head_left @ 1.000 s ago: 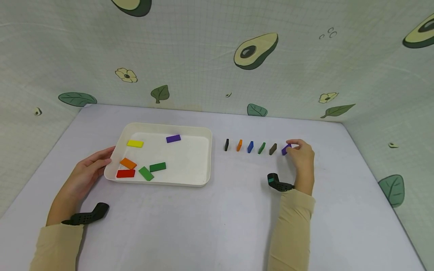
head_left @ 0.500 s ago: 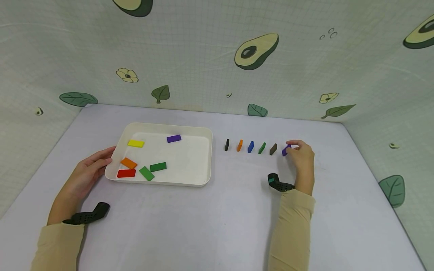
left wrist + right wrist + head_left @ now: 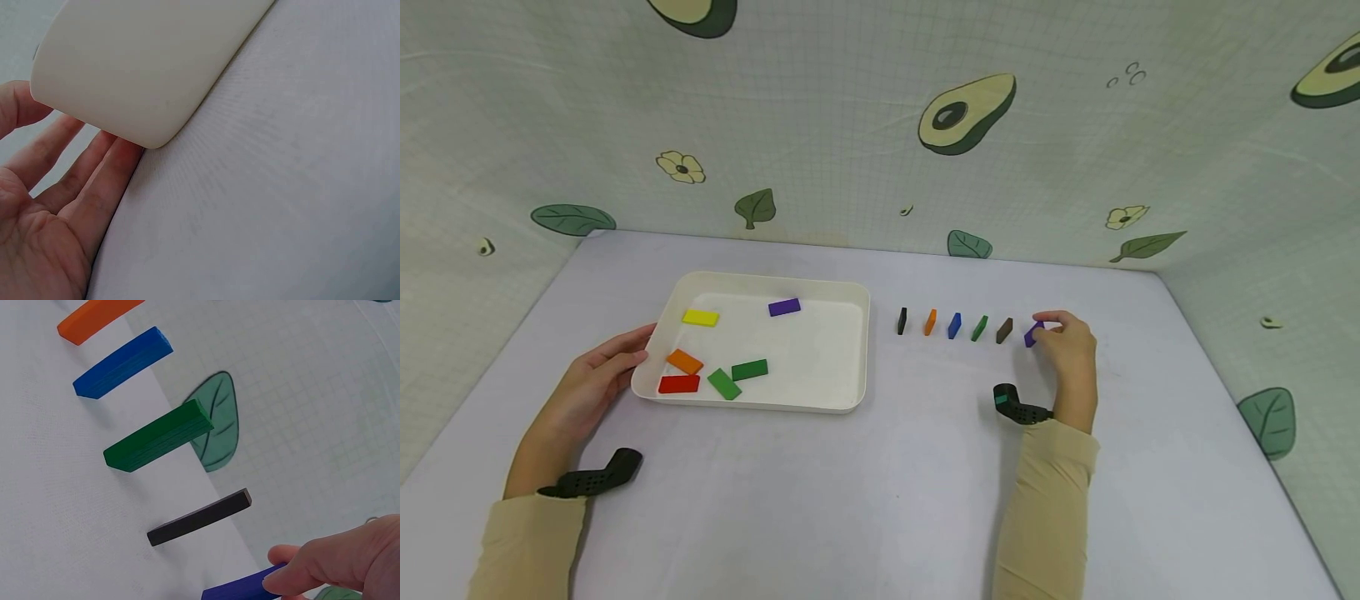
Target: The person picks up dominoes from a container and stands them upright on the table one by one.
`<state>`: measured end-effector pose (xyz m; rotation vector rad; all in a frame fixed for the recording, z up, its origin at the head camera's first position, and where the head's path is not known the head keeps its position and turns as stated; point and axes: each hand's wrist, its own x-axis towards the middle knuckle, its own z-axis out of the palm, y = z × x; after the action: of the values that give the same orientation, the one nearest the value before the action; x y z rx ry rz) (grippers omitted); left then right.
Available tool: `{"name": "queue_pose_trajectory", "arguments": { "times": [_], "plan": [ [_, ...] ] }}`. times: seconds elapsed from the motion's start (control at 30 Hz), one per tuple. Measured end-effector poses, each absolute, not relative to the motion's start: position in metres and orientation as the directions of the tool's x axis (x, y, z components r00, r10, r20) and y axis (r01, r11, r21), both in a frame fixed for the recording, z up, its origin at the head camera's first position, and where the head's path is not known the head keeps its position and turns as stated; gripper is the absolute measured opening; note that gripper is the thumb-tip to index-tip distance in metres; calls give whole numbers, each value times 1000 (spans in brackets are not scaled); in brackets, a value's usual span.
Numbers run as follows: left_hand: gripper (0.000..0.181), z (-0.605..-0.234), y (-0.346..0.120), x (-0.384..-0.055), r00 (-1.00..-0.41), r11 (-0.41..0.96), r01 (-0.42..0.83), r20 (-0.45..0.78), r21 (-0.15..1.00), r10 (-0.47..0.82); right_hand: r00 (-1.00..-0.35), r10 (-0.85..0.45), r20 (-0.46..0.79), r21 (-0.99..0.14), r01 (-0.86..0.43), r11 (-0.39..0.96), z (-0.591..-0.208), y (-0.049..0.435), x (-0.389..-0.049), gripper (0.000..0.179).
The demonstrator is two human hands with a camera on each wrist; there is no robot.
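My right hand (image 3: 1066,354) pinches a purple domino block (image 3: 1033,335) between thumb and fingers at the right end of a row. In the right wrist view that purple block (image 3: 240,586) is partly cut off at the bottom. The row's other blocks stand upright on edge: black (image 3: 902,321), orange (image 3: 930,322), blue (image 3: 954,326), green (image 3: 979,327) and dark brown (image 3: 1004,330). At the far left, my left hand (image 3: 598,379) touches the end of a white tray (image 3: 820,367); the left wrist view shows its fairly straight fingers against the tray wall (image 3: 137,81).
Flat in the tray lie a yellow block (image 3: 700,317), a purple one (image 3: 784,307), an orange one (image 3: 684,362), a red one (image 3: 679,384) and two green ones (image 3: 749,370). A white cloth (image 3: 850,500) covers the table. An avocado-print curtain (image 3: 835,125) hangs behind.
The purple block in my right hand has shifted very slightly toward the near side. My left hand, the tray and the other blocks stay where they were.
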<state>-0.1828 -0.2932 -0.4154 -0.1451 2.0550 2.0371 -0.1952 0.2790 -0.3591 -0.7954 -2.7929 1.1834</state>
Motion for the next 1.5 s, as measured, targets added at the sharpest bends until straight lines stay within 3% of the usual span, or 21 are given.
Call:
{"name": "queue_pose_trajectory", "arguments": {
  "times": [1.07, 1.5],
  "plan": [
    [51, -415, -294, -182, -966, -26, -229, -224, 973, 132, -869, 449, -205, -683, 456, 571, -354, 280, -195, 43],
    [50, -415, -294, -182, -966, -39, -226, -219, 973, 137, -885, 465, -23, -752, 322, 576, -333, 258, -196, 30]
  ]
}}
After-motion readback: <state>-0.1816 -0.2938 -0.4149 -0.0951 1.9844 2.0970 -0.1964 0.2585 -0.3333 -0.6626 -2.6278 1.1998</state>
